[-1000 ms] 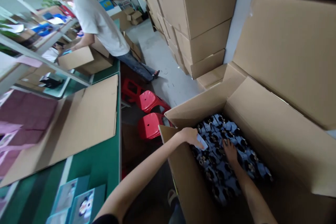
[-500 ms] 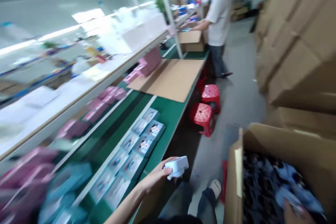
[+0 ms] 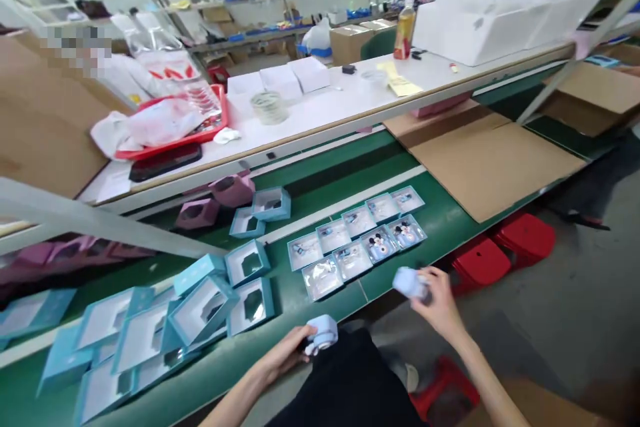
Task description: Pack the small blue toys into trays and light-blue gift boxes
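My left hand (image 3: 285, 355) is closed on a small pale blue gadget (image 3: 321, 334) just off the near edge of the green workbench (image 3: 440, 220). My right hand (image 3: 436, 300) grips a second pale blue gadget (image 3: 409, 282) a little to the right, above the floor beside the bench. On the bench ahead lie several clear trays (image 3: 357, 240) with printed inserts. To the left are several open teal boxes (image 3: 200, 303) with white liners.
Pink boxes (image 3: 233, 190) and a flat cardboard sheet (image 3: 493, 163) lie on the bench. A raised white shelf (image 3: 320, 107) carries a red tray (image 3: 170, 123), white boxes and a bottle (image 3: 404, 30). Red stools (image 3: 505, 247) stand on the floor to the right.
My view has swung from the carton of gadgets to the workbench. Both hands have come out of the carton, each with a pale blue gadget, and now hover at the bench edge.
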The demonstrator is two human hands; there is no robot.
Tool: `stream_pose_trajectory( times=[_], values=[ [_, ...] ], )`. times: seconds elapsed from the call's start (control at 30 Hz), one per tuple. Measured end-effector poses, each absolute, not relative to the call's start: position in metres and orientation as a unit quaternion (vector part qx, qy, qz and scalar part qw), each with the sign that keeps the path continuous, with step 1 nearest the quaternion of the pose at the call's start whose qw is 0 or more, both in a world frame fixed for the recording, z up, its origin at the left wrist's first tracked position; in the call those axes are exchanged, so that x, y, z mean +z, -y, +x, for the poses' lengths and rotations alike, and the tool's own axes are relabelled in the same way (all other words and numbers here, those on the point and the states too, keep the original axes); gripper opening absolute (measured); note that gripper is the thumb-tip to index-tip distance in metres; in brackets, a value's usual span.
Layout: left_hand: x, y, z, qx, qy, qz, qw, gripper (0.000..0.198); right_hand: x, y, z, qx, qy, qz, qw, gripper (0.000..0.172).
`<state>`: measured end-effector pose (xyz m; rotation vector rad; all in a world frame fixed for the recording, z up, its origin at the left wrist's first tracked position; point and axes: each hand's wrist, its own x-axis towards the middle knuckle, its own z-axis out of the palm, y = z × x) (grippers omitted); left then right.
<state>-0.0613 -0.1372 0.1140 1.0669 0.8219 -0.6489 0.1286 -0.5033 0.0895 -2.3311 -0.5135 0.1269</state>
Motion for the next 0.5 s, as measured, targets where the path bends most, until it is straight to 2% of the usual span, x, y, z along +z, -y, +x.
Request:
stream_pose_trajectory(
  times=[0.13, 0.27, 0.37, 0.5],
  values=[
    [0.108, 0.104, -0.078, -0.246, -0.369, 0.438, 0.782, 0.054, 0.076, 0.355, 0.18, 0.23, 0.423, -0.859, 0.174, 0.062],
    [0.097, 0.078, -0.091, -0.176, -0.392, 0.438, 0.79, 0.051, 0.043, 0.287, 0.21, 0.313, 0.496, -0.81, 0.01, 0.063],
    [0.087, 0.067, -0.098, -0.146, -0.437, 0.454, 0.763, 0.05, 0.02, 0.278, 0.215, 0.352, 0.489, -0.796, -0.049, 0.06],
    [0.076, 0.056, -0.091, -0.178, -0.427, 0.501, 0.731, 0.051, 0.01, 0.283, 0.213, 0.375, 0.48, -0.791, -0.058, 0.061]
  ],
)
